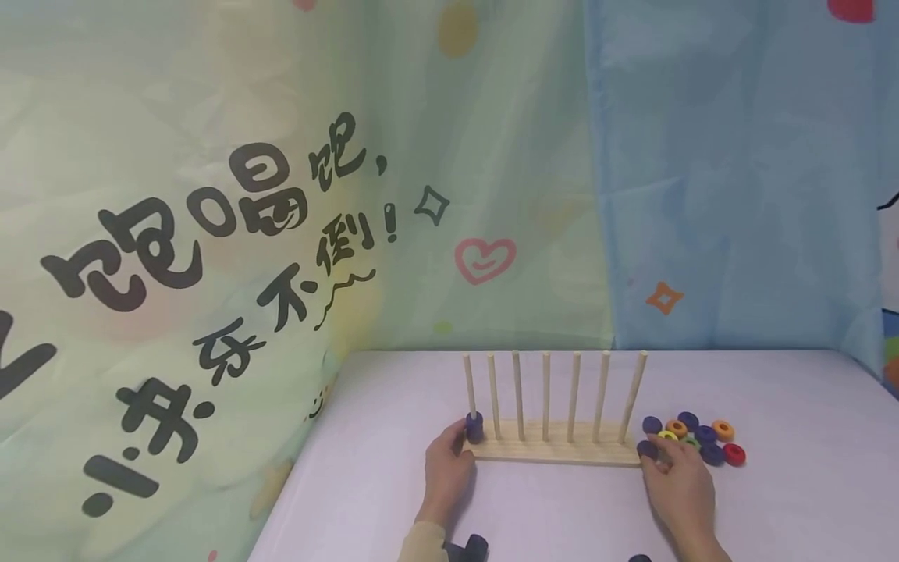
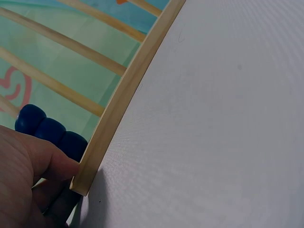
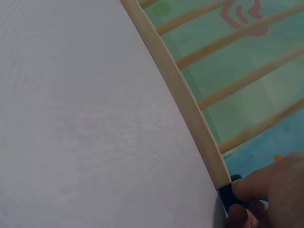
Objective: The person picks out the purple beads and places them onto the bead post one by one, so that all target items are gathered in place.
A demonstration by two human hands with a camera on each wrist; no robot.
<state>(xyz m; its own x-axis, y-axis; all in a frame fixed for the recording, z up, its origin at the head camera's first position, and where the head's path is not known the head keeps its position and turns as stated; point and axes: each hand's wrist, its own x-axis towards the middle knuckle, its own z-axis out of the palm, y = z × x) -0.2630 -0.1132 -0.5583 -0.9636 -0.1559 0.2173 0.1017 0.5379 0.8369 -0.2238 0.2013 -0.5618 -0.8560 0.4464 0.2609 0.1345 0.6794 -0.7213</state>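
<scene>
A wooden base (image 1: pixel 562 451) with a row of several upright pegs (image 1: pixel 546 394) stands on the table. Three blue beads (image 2: pixel 51 129) are stacked on its leftmost peg; the other pegs are bare. My left hand (image 1: pixel 449 472) grips the base's left end beside this stack, its thumb (image 2: pixel 64 166) against the wood. At the opposite end, my right hand (image 1: pixel 680 484) pinches a blue bead (image 3: pixel 230 195) between thumb and fingers, close by the base's right corner. Part of that bead is covered by the fingers.
Loose ring beads lie right of the base, including a red bead (image 1: pixel 734 454), an orange bead (image 1: pixel 723 430) and several blue ones (image 1: pixel 688 421). A printed curtain (image 1: pixel 485 312) hangs behind the white table (image 1: pixel 548 515). Dark objects (image 1: pixel 476 548) show at the bottom edge.
</scene>
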